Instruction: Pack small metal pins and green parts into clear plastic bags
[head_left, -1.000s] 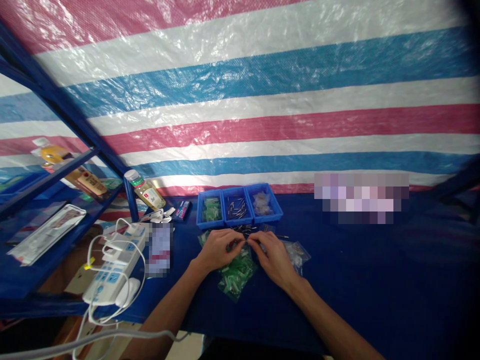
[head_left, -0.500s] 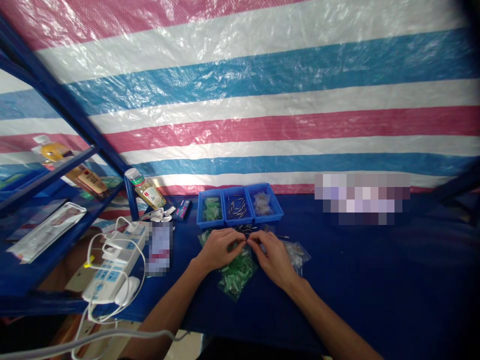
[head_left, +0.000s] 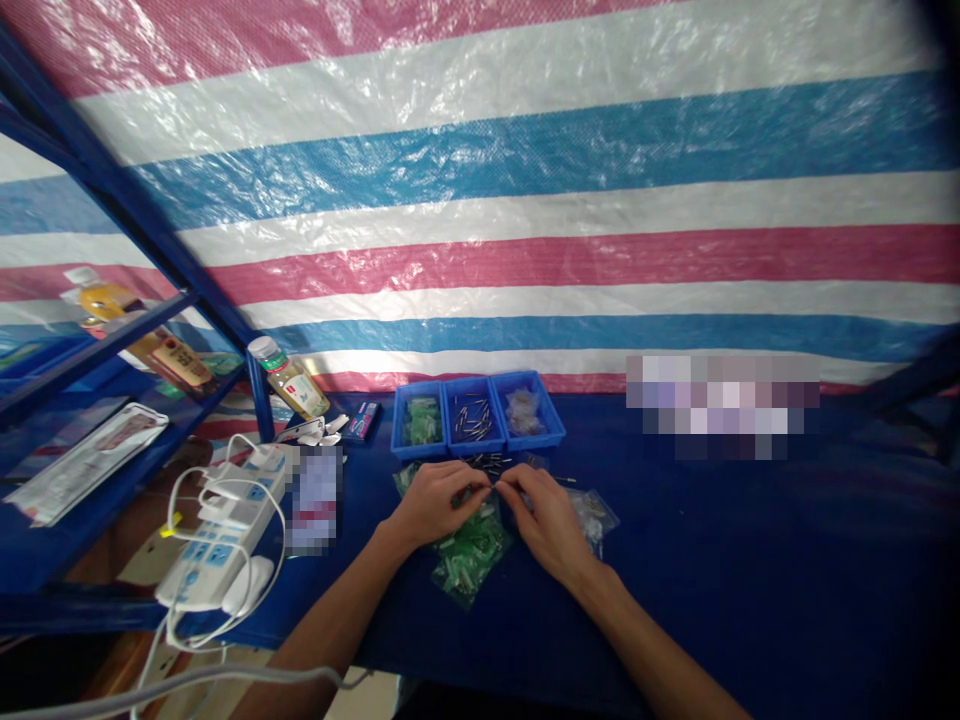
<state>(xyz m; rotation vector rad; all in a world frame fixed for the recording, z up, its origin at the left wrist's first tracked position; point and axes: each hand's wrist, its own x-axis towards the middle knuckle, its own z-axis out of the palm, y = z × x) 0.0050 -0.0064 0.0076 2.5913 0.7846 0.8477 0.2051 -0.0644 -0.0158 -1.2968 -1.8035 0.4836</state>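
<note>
My left hand [head_left: 439,503] and my right hand [head_left: 541,510] meet fingertip to fingertip over the blue table. Both are closed in a pinch; whatever lies between the fingertips is too small to make out. Under them is a clear bag of green pieces [head_left: 471,552]. Another clear bag with pale pieces [head_left: 594,515] lies beside my right hand. Several dark thin metal pieces [head_left: 491,463] are scattered just beyond my fingers. Behind those stand three joined blue bins: one with green pieces [head_left: 423,421], one with dark thin metal pieces [head_left: 472,418], one with small clear bags [head_left: 524,412].
On the left are a white power strip [head_left: 217,540] with tangled cables, a white mouse-shaped object [head_left: 248,586], a drink bottle [head_left: 289,378] and a small box [head_left: 364,421]. A blue metal frame [head_left: 150,210] rises there. Striped sheeting [head_left: 525,260] hangs behind the table [head_left: 712,560].
Both hands keep the same pinch at nearly the same spot. The whole view has shifted very slightly; nothing else has visibly moved.
</note>
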